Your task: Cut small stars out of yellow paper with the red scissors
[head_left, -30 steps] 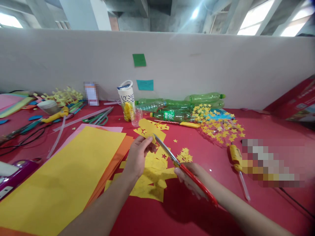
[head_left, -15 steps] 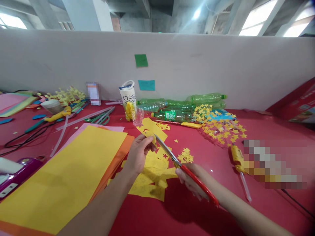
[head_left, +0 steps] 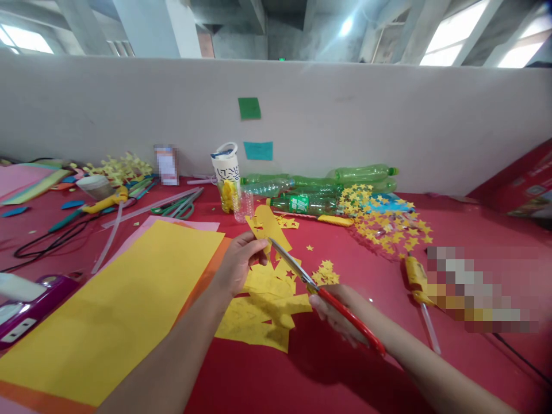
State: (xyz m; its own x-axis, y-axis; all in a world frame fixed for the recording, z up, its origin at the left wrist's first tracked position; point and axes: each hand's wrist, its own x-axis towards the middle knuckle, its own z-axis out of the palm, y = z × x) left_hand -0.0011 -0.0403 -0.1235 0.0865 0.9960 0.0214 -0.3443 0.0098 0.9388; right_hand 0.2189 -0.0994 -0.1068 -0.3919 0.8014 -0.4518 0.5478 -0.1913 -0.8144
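Observation:
My left hand [head_left: 238, 264] pinches a sheet of yellow paper [head_left: 266, 227] with star-shaped holes, lifted above the table. My right hand [head_left: 340, 313] grips red-handled scissors [head_left: 321, 293], whose blades point up-left into the paper's edge near my left fingers. Under both hands lie yellow paper scraps [head_left: 259, 313]. A small heap of cut yellow stars [head_left: 325, 274] lies just right of the blades.
Large yellow, orange and pink sheets [head_left: 112, 310] cover the left. Green plastic bottles [head_left: 319, 192], a white cup [head_left: 226, 169], scattered stars [head_left: 388, 221] and a yellow glue gun [head_left: 416, 279] lie beyond. A purple device [head_left: 26, 310], cables and tools sit far left. A partition wall stands behind.
My left hand has turned the yellow sheet more upright and drawn slightly nearer. The scissors stay at the paper's edge, nearly unmoved.

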